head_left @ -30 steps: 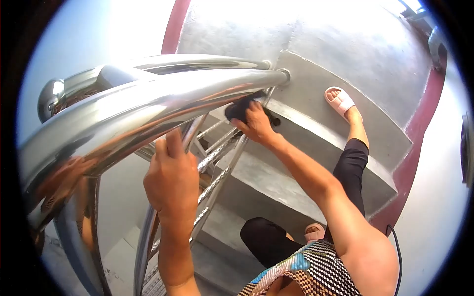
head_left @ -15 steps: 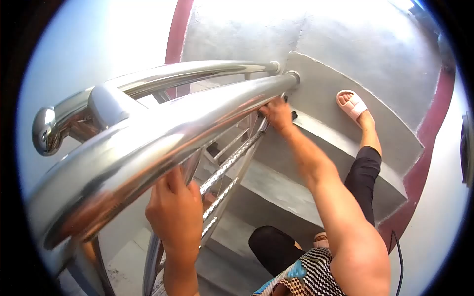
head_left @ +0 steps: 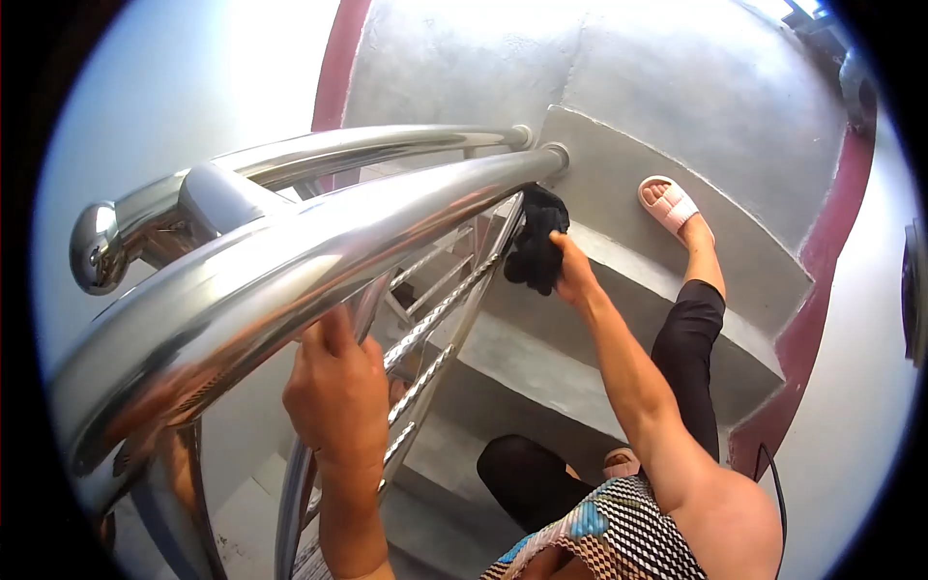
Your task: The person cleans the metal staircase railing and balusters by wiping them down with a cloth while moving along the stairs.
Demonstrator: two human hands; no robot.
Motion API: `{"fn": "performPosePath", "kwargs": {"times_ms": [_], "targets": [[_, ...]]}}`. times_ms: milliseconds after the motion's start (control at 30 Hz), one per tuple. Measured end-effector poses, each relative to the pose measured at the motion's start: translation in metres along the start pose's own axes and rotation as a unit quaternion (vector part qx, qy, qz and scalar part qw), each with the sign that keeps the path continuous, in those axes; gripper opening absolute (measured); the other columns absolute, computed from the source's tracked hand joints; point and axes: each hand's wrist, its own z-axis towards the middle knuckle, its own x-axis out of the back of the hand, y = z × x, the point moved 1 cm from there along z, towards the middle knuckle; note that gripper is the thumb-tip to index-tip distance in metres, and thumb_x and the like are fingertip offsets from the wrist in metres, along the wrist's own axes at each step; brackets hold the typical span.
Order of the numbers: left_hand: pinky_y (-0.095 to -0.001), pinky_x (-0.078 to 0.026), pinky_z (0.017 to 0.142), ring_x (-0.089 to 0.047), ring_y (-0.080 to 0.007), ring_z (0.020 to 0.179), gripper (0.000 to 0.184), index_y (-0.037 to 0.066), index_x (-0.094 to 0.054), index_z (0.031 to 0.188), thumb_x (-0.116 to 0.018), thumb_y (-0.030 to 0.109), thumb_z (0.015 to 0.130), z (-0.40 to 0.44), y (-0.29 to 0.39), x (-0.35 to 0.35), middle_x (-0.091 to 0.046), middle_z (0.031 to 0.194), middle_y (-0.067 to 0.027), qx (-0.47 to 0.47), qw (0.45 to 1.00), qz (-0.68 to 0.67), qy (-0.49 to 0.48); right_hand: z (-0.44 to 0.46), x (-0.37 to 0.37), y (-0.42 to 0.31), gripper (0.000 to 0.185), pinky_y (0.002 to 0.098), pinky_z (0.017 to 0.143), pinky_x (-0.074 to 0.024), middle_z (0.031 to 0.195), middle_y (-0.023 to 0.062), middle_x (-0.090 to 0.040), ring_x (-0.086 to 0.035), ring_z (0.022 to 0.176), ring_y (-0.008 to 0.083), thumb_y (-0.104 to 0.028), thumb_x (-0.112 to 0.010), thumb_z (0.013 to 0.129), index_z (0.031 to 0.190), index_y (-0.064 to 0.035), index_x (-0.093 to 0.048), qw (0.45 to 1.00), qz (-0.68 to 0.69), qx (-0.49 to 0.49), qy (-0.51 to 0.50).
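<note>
My right hand [head_left: 577, 274] is closed on a bunched black cloth [head_left: 537, 242], with the thumb lying over its right edge. The cloth hangs just under the lower end of the near steel handrail [head_left: 319, 246], against the top of the balusters. Beneath that same handrail, my left hand [head_left: 338, 391] is wrapped round an upright railing post [head_left: 367, 304], its fingertips partly hidden behind the metal. Twisted silvery bars [head_left: 425, 333] run through the railing between my two hands.
Grey concrete steps [head_left: 541, 372] lie below and right of the railing. One foot in a pink slipper [head_left: 669, 203] rests on a step. A second handrail [head_left: 358, 145] with a rounded end runs behind the first. A dark red band [head_left: 817, 300] borders the wall; a black cable [head_left: 773, 474] hangs there.
My right hand has drawn back slightly from the railing, and the black cloth, barely visible before, now shows in its grip. The left hand stays at its post.
</note>
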Motion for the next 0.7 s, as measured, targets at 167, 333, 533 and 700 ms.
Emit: {"fn": "performPosePath", "kwargs": {"times_ms": [167,333,533,700], "targets": [[-0.0385,-0.049,0.055,-0.058,-0.0301,0.071,0.052,0.01,-0.042,0.115,-0.062,0.005,0.067,0.0,-0.003,-0.002,-0.055,0.087,-0.0114,-0.043,0.998,0.028,0.039,-0.036,-0.021,0.041,0.039,0.0419,0.067,-0.0467,0.083,0.0259,-0.055,-0.057,0.072,0.0386,-0.01,-0.055,0.071,0.103,0.0034,-0.038,0.726,-0.592,0.346,0.053],[-0.0388,-0.049,0.058,-0.059,-0.0303,0.073,0.053,0.009,-0.043,0.115,-0.062,0.005,0.066,-0.001,-0.003,-0.003,-0.056,0.088,-0.0114,-0.035,0.998,0.033,0.027,-0.054,-0.055,0.026,0.023,0.0381,0.072,-0.0455,0.092,0.0147,-0.056,-0.052,0.086,0.0317,-0.019,-0.061,0.073,0.08,0.0013,-0.056,0.641,-0.622,0.448,0.038],[-0.0401,-0.048,0.061,-0.059,-0.0323,0.076,0.046,0.009,-0.044,0.112,-0.06,0.006,0.069,0.0,0.001,0.0,-0.056,0.089,-0.0136,-0.016,1.0,0.014,0.019,0.027,-0.022,0.037,0.048,0.033,0.09,-0.0359,0.117,0.0173,-0.044,-0.045,0.108,0.0254,-0.027,-0.058,0.079,0.114,0.0033,-0.046,0.923,-0.25,0.287,0.052],[-0.0421,-0.047,0.064,-0.058,-0.035,0.08,0.043,0.009,-0.043,0.112,-0.059,0.007,0.072,0.001,0.001,0.001,-0.056,0.093,-0.0164,0.022,0.999,0.032,-0.031,0.081,-0.039,0.076,0.055,0.0433,0.1,-0.0241,0.119,0.0186,-0.041,-0.026,0.12,0.0378,-0.025,-0.068,0.067,0.11,0.0011,-0.043,0.642,-0.585,0.452,0.203]]}}
